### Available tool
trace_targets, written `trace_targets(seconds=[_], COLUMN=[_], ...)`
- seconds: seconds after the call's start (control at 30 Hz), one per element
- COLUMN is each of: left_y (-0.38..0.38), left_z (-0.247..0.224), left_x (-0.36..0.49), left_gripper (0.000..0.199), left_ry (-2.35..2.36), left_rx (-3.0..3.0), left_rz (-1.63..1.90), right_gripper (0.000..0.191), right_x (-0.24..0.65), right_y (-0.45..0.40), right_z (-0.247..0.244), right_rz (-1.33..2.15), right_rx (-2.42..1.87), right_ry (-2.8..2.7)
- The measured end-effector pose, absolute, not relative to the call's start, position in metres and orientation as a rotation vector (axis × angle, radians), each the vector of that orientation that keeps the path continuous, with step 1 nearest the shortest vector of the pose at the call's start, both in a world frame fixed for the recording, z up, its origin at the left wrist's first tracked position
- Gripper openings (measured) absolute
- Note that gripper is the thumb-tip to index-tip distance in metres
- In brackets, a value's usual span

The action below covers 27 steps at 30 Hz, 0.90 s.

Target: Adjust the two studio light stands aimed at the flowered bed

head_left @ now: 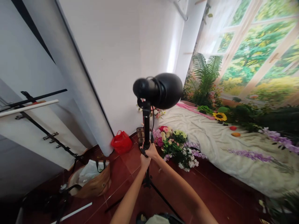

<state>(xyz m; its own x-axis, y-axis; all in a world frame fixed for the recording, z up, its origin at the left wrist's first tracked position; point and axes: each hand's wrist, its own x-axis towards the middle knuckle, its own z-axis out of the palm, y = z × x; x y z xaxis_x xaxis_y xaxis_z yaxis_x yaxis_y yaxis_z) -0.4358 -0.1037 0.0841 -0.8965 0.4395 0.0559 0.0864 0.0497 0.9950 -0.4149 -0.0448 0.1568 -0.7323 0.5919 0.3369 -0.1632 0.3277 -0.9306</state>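
Straight ahead stands a black studio light (161, 90) with a round reflector, mounted on a black light stand (146, 127). Its head points to the right, and a cable hangs down beside the pole. My right hand (151, 150) is wrapped round the stand's pole near a clamp knob. Just below it, my left hand (145, 160) closes on the same pole. The stand's legs spread on the red tile floor beneath my arms.
Bunches of artificial flowers (173, 143) lie on the floor right of the stand. Beyond is a cream blanket (205, 133) before a window-print backdrop (263, 56). A red bag (121, 142), a wicker basket (93, 180) and a backdrop frame (51, 137) stand to the left.
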Motion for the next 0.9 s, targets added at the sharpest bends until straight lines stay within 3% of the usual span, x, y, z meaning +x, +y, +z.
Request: trace_targets(seconds=[0.17, 0.3, 0.9], left_y=[-0.102, -0.1, -0.097], left_z=[0.077, 0.087, 0.089], left_x=[-0.437, -0.437, -0.439], left_gripper=[0.027, 0.031, 0.035], left_ry=[2.159, 2.198, 2.071], left_rx=[0.684, 0.76, 0.673], left_rz=[1.917, 1.907, 1.944], right_gripper=[0.015, 0.014, 0.023], right_x=[-0.415, -0.415, -0.407], right_y=[-0.033, -0.03, -0.039], right_z=[0.256, 0.296, 0.26], right_rz=[1.397, 1.363, 1.383], right_rx=[-0.162, -0.137, -0.221], right_ry=[-1.957, -1.956, -2.0])
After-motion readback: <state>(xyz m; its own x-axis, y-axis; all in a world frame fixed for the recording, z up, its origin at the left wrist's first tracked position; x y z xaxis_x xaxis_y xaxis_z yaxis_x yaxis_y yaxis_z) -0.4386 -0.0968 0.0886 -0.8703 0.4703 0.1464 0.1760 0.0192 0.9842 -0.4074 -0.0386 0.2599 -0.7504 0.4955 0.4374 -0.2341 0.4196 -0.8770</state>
